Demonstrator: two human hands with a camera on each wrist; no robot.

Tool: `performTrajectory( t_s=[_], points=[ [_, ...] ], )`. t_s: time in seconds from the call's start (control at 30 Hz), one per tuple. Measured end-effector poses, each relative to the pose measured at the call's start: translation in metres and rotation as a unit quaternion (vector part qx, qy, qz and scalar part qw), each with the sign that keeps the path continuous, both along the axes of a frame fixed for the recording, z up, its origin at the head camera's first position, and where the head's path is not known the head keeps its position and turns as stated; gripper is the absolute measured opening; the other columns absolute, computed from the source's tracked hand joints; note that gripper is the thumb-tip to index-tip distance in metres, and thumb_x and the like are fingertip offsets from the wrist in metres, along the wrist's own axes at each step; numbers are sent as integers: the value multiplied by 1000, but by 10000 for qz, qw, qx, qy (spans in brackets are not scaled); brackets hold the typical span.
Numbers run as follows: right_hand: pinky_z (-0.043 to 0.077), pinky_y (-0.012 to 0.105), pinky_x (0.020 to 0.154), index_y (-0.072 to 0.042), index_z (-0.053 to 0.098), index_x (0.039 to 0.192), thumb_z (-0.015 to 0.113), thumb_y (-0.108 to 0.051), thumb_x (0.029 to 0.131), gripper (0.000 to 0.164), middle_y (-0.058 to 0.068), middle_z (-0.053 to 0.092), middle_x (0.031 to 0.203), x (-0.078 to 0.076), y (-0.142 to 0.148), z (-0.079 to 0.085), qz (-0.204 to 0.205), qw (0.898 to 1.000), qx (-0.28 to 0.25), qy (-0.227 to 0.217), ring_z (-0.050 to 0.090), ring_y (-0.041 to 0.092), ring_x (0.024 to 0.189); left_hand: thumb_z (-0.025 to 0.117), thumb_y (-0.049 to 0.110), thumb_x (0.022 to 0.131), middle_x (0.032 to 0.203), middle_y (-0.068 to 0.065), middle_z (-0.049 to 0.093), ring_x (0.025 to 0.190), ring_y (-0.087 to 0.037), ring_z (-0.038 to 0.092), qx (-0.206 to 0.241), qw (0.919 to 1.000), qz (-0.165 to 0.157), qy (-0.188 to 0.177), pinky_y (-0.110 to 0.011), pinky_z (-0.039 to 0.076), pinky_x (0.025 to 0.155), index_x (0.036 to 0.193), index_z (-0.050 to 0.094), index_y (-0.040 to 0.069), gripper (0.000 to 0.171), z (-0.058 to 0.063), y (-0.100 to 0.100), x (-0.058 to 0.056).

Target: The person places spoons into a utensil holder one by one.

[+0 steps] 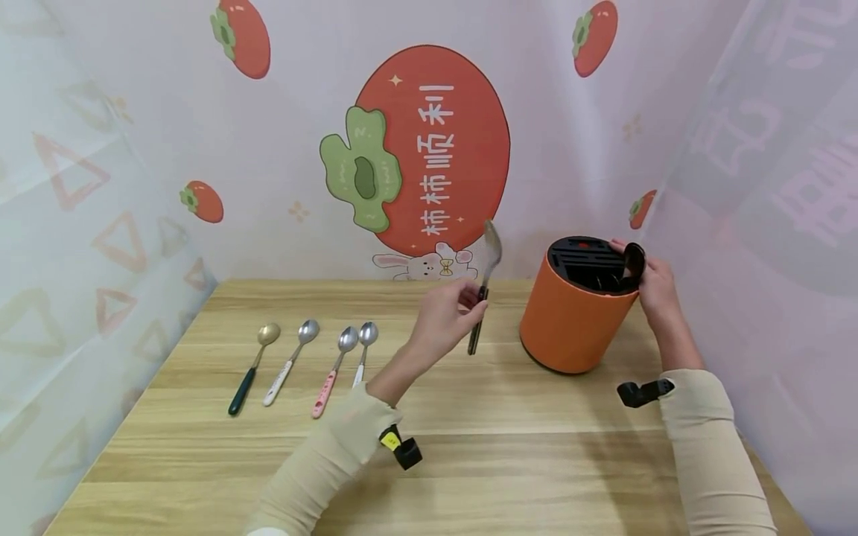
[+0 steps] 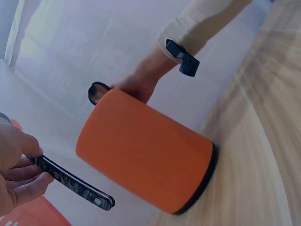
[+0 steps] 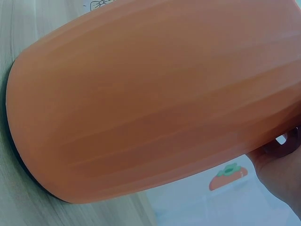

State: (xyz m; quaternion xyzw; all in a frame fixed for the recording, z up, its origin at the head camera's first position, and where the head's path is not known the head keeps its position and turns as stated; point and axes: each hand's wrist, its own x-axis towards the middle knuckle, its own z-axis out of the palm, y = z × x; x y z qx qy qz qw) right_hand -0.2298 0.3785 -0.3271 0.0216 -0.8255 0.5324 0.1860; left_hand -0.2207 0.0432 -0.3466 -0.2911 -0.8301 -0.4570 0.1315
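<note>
In the head view my left hand (image 1: 442,321) pinches a spoon (image 1: 494,249) by its black handle, with the metal bowl up, above the table. The left wrist view shows the riveted dark handle (image 2: 75,182) jutting out past my fingers. To the right stands an orange utensil holder (image 1: 575,327) with a black slotted top, somewhat tilted. My right hand (image 1: 660,294) grips its right upper rim. Beside those fingers a dark loop-shaped piece (image 1: 634,260) sticks up at the rim; its kind is unclear. The holder's orange wall (image 3: 155,103) fills most of the right wrist view.
Several spoons lie apart on the left of the wooden table (image 1: 482,476): one green-handled (image 1: 243,391), one white-handled (image 1: 279,381), one pink-handled (image 1: 325,393). Another white-handled spoon (image 1: 367,335) is partly behind my left forearm. Printed curtains (image 1: 550,149) close off the back and sides.
</note>
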Motion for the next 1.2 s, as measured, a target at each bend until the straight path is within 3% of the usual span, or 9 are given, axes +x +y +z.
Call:
performTrajectory(
  t_s=[0.2,0.4,0.53,1.0,1.2],
  points=[
    [32,2,91,-1,48,133,37,-26,101,42,-3,46,141,-9,10,-9,59,9999,19,-116,36,9,133,66,15,87,86,-2,65,76,-6,62,63,9985,-493,248,-12,51,66,99,62,6,15,21,28,-6],
    [31,3,93,13,46,127,41,-30,100,51,-7,56,130,-3,3,-4,387,9968,-544,443,43,6,126,65,16,87,89,-3,66,79,-7,62,95,9966,-643,513,-9,49,67,102,62,5,19,38,50,-15],
    [31,2,92,7,48,130,38,-31,101,49,-4,52,135,-7,8,-7,166,9993,-207,272,41,7,128,65,16,88,89,-4,67,79,-7,63,165,9948,-733,683,-9,49,68,101,63,5,18,48,65,-21],
    [32,3,92,-2,50,132,38,-34,101,46,-1,49,139,-15,12,-14,-31,9999,-114,43,40,5,128,63,14,88,90,-4,68,82,-8,64,449,9924,-592,979,-8,46,73,103,61,5,17,78,106,-36],
    [32,5,94,-1,51,131,38,-35,100,48,-6,50,137,-16,13,-15,-21,9997,-223,24,40,7,129,63,13,88,91,-5,68,83,-10,64,445,9914,-551,1099,-15,49,75,105,61,4,19,82,117,-47]
  ],
)
